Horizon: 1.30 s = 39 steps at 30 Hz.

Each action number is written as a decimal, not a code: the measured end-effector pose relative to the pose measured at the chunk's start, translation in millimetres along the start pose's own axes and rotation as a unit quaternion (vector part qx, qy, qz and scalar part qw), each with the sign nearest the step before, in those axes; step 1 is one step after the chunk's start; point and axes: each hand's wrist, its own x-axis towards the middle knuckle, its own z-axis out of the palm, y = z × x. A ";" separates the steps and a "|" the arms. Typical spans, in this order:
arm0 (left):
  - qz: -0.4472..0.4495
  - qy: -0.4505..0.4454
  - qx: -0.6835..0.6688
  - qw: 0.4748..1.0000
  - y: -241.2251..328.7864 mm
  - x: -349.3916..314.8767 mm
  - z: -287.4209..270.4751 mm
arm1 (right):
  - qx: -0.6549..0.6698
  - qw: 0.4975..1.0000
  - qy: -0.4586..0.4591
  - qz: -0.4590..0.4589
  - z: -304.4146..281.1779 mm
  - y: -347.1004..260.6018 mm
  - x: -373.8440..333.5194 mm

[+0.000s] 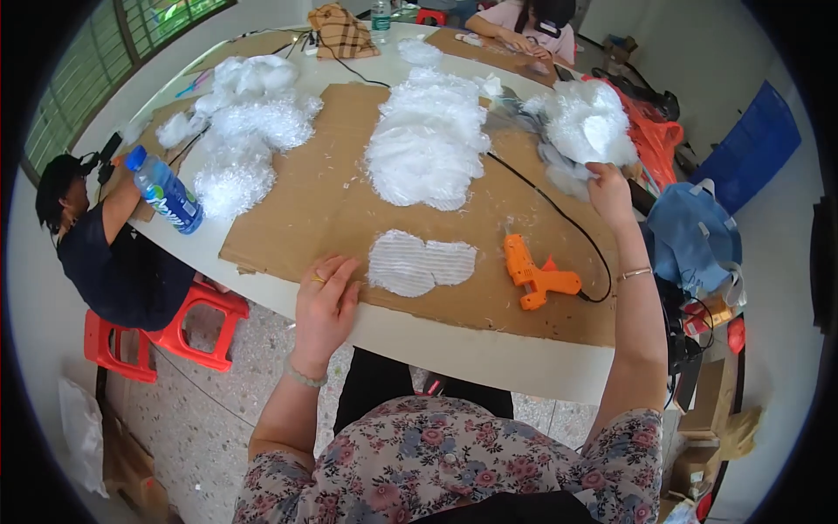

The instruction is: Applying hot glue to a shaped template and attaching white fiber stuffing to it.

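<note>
My left hand (pixel 327 297) lies on the cardboard sheet (pixel 297 201) near the table's front edge, its fingers stretched out and holding nothing. Just right of its fingertips is a flat, ribbed white fibre piece (pixel 421 264) with a notched upper edge. At the right, my right hand (pixel 609 194) reaches out with its fingers pinched at the lower edge of a white fibre fluff heap (pixel 598 127). An orange glue gun (pixel 537 275) rests on its side on the cardboard, between the flat piece and my right forearm. Beyond the flat piece lies a long stack of white fluffy pads (pixel 428 144).
More white fluff (pixel 249 122) is piled on the left, near a blue-capped bottle (pixel 168 192). The glue gun's black cord (pixel 559 205) crosses the cardboard. A red plastic bag (pixel 650 131) and blue bag (pixel 694 236) sit at the right. Two people work at the table's left and far side.
</note>
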 end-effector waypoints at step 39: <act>0.000 0.012 -0.063 0.998 -6.4 -9.5 -5.9 | 0.312 0.945 0.021 0.097 -20.7 -37.8 20.1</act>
